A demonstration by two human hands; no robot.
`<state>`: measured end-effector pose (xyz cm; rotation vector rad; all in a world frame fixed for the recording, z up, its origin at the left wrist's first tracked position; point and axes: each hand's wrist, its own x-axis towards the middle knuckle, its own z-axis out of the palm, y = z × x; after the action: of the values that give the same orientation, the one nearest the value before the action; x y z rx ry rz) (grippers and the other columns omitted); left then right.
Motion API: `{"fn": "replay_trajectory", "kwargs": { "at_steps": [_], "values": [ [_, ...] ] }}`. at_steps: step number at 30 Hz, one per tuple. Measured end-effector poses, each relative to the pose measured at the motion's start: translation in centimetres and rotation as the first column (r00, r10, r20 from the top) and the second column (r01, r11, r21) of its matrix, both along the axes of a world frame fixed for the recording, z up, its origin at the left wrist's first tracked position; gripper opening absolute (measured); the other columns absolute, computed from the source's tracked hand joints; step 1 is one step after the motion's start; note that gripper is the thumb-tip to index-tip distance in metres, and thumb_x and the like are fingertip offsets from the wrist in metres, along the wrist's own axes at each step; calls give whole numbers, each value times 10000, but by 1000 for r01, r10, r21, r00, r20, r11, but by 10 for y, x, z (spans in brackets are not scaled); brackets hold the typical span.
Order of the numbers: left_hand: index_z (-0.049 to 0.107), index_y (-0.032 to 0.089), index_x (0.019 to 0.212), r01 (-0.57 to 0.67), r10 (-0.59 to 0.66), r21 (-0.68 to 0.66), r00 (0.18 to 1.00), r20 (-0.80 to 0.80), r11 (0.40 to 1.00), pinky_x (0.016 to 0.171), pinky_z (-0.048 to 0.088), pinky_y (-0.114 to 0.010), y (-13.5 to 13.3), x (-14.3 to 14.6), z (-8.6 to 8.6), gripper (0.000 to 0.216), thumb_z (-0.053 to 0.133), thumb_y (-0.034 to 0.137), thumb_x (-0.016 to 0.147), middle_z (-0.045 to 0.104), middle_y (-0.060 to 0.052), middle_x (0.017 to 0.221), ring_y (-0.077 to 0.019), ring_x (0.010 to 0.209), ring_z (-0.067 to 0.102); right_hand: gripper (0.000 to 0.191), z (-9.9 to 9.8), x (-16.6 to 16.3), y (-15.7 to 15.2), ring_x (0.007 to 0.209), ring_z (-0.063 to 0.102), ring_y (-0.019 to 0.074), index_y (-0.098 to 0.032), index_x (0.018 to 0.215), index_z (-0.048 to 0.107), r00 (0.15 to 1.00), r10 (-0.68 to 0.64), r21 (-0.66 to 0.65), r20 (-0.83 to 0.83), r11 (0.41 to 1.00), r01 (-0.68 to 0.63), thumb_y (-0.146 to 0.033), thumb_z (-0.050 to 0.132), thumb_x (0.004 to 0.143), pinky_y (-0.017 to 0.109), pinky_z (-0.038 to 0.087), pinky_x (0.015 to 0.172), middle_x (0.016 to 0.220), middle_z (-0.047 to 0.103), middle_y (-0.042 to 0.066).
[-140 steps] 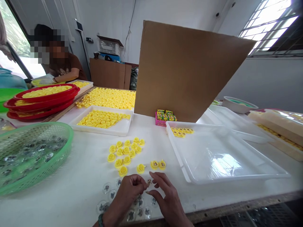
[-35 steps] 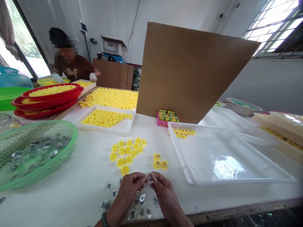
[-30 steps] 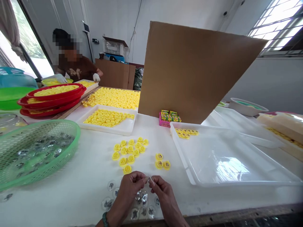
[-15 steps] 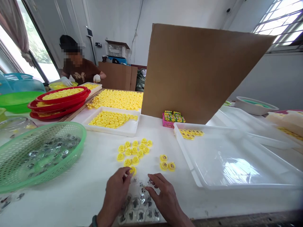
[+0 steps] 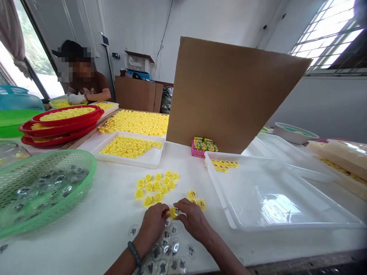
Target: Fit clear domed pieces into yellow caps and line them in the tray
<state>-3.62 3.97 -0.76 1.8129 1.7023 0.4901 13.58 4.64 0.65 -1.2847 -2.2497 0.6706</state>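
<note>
My left hand (image 5: 155, 222), a dark beaded bracelet on its wrist, pinches a small round yellow plastic piece (image 5: 172, 213). At the right side of that piece, my right hand (image 5: 192, 218) pinches a small clear printed disc (image 5: 177, 211). The two parts meet between my fingertips; whether they are joined I cannot tell. Below my hands lie several clear discs (image 5: 166, 250) with dark printed figures. A group of yellow pieces (image 5: 156, 185) lies beyond my left hand. Behind my right hand are a few yellow pieces with printed centres (image 5: 192, 194), partly hidden by it.
A green basket (image 5: 89, 179) of clear discs stands left. A white tray (image 5: 156, 162) of yellow pieces and stacked red trays (image 5: 96, 121) are beyond. A large white tray (image 5: 229, 214) lies right, behind it a cardboard sheet (image 5: 229, 95) and pink basket (image 5: 197, 153). A gloved co-worker (image 5: 94, 87) sits far left.
My right hand has moved up and left from the clear discs to the yellow piece in my left hand. My left hand shifted slightly right. The co-worker's hands came together.
</note>
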Motion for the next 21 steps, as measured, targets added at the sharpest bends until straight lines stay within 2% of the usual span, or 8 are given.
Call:
{"fn": "replay_trajectory", "kwargs": {
  "at_steps": [6,14,17,21],
  "values": [
    [683,208,795,14,-16,22,996,88,1000,696,377,-228,8,5,-5,226,476,119,777,685,-11,815,-150,773,593,209,8,-4,11,826,587,145,-225,911,664,987,94,-60,127,994,-87,-111,587,754,223,418,728,888,627,6],
    [690,201,734,-10,12,-22,990,139,1000,659,386,-227,7,6,-2,232,475,115,720,688,-19,743,-151,702,598,112,7,-16,0,775,564,159,-186,820,653,910,15,-32,414,999,-2,-143,555,785,236,374,644,823,617,31],
    [686,185,722,5,22,-93,956,292,996,601,387,-225,9,3,-4,201,491,145,694,670,-11,674,-150,642,587,87,9,-20,2,771,571,164,-180,809,659,895,2,-48,446,999,21,-154,588,767,238,368,627,828,622,35],
    [631,151,692,24,141,-275,814,563,961,468,355,-211,12,3,-10,97,566,208,649,580,16,514,-131,483,520,41,13,-20,11,682,580,145,-179,744,674,891,21,-91,454,996,23,-208,650,729,224,350,559,785,628,24]
  ]
}}
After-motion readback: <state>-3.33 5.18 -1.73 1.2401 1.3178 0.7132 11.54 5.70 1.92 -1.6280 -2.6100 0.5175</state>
